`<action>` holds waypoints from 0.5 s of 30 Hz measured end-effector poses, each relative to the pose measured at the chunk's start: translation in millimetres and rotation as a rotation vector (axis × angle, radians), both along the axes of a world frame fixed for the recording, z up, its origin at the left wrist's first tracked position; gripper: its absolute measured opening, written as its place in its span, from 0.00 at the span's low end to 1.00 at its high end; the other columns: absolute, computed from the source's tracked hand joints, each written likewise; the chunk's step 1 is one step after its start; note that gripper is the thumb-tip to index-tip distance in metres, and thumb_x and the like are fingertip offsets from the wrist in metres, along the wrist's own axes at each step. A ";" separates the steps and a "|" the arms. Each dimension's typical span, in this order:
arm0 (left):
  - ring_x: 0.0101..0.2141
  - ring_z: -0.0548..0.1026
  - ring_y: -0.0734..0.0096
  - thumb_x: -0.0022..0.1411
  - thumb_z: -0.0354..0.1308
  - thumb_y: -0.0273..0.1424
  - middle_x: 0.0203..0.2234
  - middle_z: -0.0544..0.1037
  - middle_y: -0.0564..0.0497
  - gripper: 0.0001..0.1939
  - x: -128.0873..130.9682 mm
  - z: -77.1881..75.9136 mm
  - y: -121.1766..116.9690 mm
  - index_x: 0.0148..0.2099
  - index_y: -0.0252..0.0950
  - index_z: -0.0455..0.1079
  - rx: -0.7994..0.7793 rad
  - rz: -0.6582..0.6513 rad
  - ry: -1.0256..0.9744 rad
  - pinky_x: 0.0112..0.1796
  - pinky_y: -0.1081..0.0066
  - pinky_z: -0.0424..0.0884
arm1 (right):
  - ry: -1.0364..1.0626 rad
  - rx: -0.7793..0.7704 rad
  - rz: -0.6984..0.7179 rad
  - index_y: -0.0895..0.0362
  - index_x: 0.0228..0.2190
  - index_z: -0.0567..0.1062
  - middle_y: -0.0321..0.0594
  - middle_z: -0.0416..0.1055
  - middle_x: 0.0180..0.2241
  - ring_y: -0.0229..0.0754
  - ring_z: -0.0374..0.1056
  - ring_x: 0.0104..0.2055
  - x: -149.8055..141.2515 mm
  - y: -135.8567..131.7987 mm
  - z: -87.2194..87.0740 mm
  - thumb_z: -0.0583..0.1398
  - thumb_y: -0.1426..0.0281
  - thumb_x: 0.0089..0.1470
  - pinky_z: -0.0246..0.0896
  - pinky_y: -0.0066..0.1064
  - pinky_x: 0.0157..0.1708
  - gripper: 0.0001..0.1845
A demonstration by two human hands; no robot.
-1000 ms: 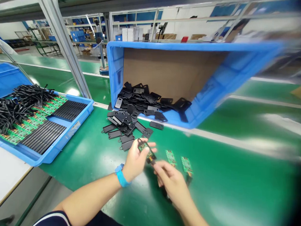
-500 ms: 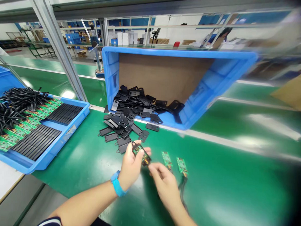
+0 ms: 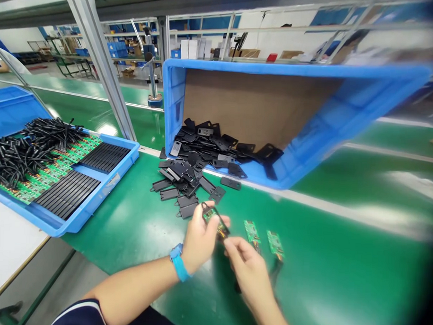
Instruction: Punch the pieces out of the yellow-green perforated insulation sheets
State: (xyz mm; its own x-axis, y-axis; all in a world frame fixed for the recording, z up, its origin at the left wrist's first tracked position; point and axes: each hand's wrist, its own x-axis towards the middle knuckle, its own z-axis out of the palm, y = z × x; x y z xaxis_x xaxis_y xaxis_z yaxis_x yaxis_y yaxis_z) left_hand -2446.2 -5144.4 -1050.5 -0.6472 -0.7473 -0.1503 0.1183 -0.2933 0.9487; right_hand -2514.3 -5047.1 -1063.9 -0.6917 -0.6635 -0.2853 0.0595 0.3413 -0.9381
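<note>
My left hand (image 3: 203,238), with a blue band at the wrist, is closed around a small black plastic case (image 3: 205,208). Inside that case lies a green circuit board (image 3: 210,213) with coloured wires at its lower end, and my left thumb presses on it. At this lower end, my right hand (image 3: 248,263) pinches the board's black cable, mostly hidden by the fingers. A dark piece of cable (image 3: 237,287) shows beneath my right hand. Two more green circuit boards (image 3: 251,231) with cables lie on the green table to the right.
Black case parts (image 3: 187,180) are heaped beyond my hands, spilling from a tipped blue crate (image 3: 287,183). On the left, a blue tray (image 3: 126,161) holds rows of cabled circuit boards (image 3: 60,162) and black strips (image 3: 68,193). A metal post (image 3: 102,63) rises behind the tray.
The whole view has shifted, so things appear farther right. Both hands keep their hold on the case and cable, with little visible change between them.
</note>
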 end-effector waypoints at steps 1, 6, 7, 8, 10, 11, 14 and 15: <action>0.35 0.75 0.70 0.63 0.49 0.34 0.35 0.76 0.47 0.15 -0.3 -1.0 -0.3 0.52 0.38 0.56 0.007 0.010 0.003 0.38 0.68 0.71 | -0.018 0.012 -0.005 0.56 0.22 0.70 0.31 0.57 0.16 0.33 0.49 0.18 0.0 -0.7 -0.4 0.59 0.48 0.44 0.47 0.27 0.19 0.23; 0.36 0.75 0.71 0.62 0.50 0.35 0.37 0.77 0.47 0.17 1.9 -2.4 3.7 0.54 0.39 0.59 -0.101 -0.009 -0.050 0.42 0.68 0.70 | -0.107 0.009 0.004 0.57 0.19 0.68 0.29 0.54 0.13 0.31 0.45 0.15 0.9 -3.0 -6.6 0.60 0.47 0.41 0.39 0.25 0.15 0.25; 0.36 0.75 0.71 0.62 0.51 0.35 0.37 0.77 0.47 0.18 2.2 -1.5 4.1 0.54 0.39 0.59 -0.116 -0.017 -0.055 0.43 0.68 0.69 | -0.109 -0.001 0.003 0.57 0.19 0.67 0.29 0.55 0.13 0.30 0.45 0.15 0.9 -3.4 -7.6 0.60 0.47 0.41 0.39 0.25 0.15 0.25; 0.36 0.75 0.72 0.61 0.52 0.35 0.37 0.77 0.48 0.19 2.1 -0.2 3.5 0.54 0.39 0.59 -0.108 -0.017 -0.049 0.44 0.68 0.69 | -0.105 -0.015 0.019 0.57 0.19 0.67 0.29 0.57 0.13 0.30 0.46 0.14 0.2 -4.3 -8.0 0.60 0.47 0.42 0.41 0.25 0.15 0.25; 0.35 0.75 0.71 0.60 0.54 0.36 0.35 0.77 0.48 0.21 0.3 2.7 -1.1 0.54 0.38 0.58 -0.025 0.005 -0.016 0.40 0.69 0.71 | -0.053 -0.030 0.150 0.57 0.19 0.67 0.32 0.63 0.15 0.32 0.54 0.15 -5.6 -8.6 -6.5 0.57 0.48 0.46 0.50 0.25 0.17 0.24; 0.33 0.76 0.71 0.59 0.55 0.38 0.33 0.77 0.48 0.20 -1.1 3.8 -5.1 0.51 0.38 0.58 0.033 0.031 -0.002 0.36 0.70 0.72 | -0.005 -0.028 0.235 0.57 0.19 0.68 0.35 0.66 0.16 0.34 0.59 0.17 -11.7 -12.9 -4.8 0.56 0.48 0.48 0.55 0.27 0.19 0.24; 0.24 0.75 0.73 0.57 0.53 0.47 0.27 0.76 0.51 0.20 -5.6 3.6 -20.2 0.43 0.38 0.57 0.194 0.086 -0.008 0.21 0.78 0.67 | 0.194 0.014 0.324 0.57 0.22 0.72 0.42 0.73 0.25 0.43 0.69 0.30 -43.3 -36.2 0.6 0.53 0.51 0.51 0.64 0.35 0.35 0.23; 0.21 0.74 0.74 0.56 0.52 0.49 0.26 0.75 0.52 0.21 -6.7 2.0 -24.7 0.42 0.38 0.56 0.227 0.080 -0.020 0.17 0.80 0.63 | 0.256 0.030 0.262 0.57 0.25 0.73 0.45 0.74 0.30 0.46 0.69 0.36 -56.9 -47.2 1.2 0.54 0.53 0.50 0.63 0.38 0.40 0.20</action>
State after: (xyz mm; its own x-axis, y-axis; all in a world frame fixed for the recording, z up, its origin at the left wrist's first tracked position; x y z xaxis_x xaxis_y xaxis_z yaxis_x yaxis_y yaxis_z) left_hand -2452.9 -5169.2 -1048.4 -0.5823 -0.7421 -0.3319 0.1321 -0.4892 0.8621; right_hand -2571.2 -5094.4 -1062.7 -0.5511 -0.8215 -0.1465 -0.2691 0.3412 -0.9007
